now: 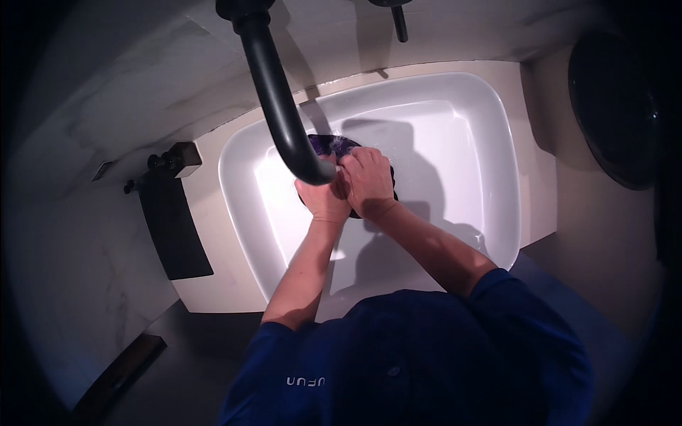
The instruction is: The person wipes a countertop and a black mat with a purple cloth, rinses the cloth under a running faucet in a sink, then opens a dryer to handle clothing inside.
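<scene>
A dark purple cloth (pixel 322 144) lies bunched low in the white washbasin (pixel 453 160), showing beyond and around my hands. My left hand (pixel 321 201) grips it from the near left, partly hidden by the spout's tip. Close against it, my right hand (pixel 367 178) holds the cloth with bent fingers. Water splashes on the cloth at the far side of my fingers. Above the hands, a black wall-mounted spout (pixel 277 106) reaches down over the basin.
A black tap lever (pixel 400 24) projects from the wall. Left of the basin are a dark flat panel (pixel 173 229) and a small box-shaped object (pixel 186 158) on the pale countertop (pixel 218 290). A dark round object (pixel 613 112) stands out at the right.
</scene>
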A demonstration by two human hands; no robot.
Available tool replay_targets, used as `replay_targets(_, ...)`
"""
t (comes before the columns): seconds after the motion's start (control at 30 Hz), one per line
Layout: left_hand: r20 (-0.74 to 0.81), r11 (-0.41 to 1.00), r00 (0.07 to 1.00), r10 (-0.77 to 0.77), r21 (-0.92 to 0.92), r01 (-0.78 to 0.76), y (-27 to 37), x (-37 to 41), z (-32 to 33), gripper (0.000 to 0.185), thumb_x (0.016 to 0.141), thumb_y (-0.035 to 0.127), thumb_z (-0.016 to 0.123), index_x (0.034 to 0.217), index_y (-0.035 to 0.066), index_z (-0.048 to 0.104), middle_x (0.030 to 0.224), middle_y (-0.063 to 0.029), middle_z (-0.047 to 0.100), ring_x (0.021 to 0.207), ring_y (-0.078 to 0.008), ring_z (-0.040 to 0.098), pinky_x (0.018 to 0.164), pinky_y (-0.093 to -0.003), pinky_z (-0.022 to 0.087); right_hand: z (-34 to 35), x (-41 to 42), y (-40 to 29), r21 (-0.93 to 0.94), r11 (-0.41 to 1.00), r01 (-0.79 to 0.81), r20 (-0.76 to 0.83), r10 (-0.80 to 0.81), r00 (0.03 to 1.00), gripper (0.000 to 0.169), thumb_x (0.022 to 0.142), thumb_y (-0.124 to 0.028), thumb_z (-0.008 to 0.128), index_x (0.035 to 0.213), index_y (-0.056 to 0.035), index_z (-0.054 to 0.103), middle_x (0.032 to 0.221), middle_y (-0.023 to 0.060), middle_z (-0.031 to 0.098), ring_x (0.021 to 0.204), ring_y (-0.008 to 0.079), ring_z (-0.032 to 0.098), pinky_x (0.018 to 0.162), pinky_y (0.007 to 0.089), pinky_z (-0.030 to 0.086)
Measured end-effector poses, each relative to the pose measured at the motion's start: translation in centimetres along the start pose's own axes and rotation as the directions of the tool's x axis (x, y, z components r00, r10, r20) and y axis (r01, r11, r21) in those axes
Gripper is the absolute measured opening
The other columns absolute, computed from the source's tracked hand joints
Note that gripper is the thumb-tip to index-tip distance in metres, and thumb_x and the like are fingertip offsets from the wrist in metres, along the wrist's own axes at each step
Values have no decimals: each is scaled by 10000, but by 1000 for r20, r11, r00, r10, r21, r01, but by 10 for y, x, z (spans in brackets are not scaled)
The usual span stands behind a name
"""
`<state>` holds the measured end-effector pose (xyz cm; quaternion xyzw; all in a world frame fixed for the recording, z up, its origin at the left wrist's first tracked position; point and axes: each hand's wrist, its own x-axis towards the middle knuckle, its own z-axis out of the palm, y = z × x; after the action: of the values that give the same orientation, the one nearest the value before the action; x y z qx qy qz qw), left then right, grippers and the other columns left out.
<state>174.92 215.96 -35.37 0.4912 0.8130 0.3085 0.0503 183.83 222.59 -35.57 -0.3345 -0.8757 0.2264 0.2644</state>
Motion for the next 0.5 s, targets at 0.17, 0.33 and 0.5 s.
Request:
replay_targets(0.17, 144, 993, 985, -95, 76, 85, -9, 26, 2, 202, 794, 259, 632, 832, 71, 569, 838, -133, 589, 825, -331, 547, 688, -429, 446, 2, 24, 5, -100, 991, -84, 189, 102, 977, 121, 845, -233, 538, 821, -115, 556, 867, 60, 551, 834, 273, 516, 732, 406, 407)
replay_targets(0.33, 131, 973, 966, -223, -30, 228, -4, 36, -2, 180, 840, 228, 547, 830, 50, 574, 817, -149, 618, 814, -349, 587, 702, -427, 458, -7, 44, 6, -15, 978, -208, 346, 200, 917, 192, 850, -268, 560, 859, -78, 590, 924, 98, 595, 914, 287, 558, 798, 410, 443)
replay_targets(0.5, 288, 826, 863, -415, -278, 490, -25, 31, -21, 195, 849, 200, 613, 791, 33, 531, 745, -116, 588, 699, -240, 570, 673, -362, 451, -43, 23, 15, 27, 967, -255, 36, 254, 967, 546, 763, -352, 687, 1149, -8, 514, 1141, 164, 504, 1090, 339, 463, 936, 435, 359)
